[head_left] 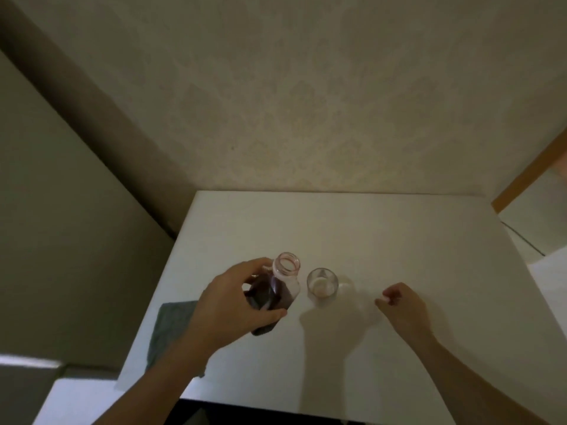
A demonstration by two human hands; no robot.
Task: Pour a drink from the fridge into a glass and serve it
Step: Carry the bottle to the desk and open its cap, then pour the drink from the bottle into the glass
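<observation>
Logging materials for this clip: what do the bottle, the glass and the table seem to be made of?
Bottle: clear, probably plastic, with a threaded open neck; dark drink shows through. Glass: clear glass or plastic, the table visible through its wall. Table: smooth white matte top, likely laminate or painted board; the dim, blurred view leaves it open.

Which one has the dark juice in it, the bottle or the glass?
The bottle in the left hand holds the dark drink. The glass beside it on the table looks empty and clear.
</observation>
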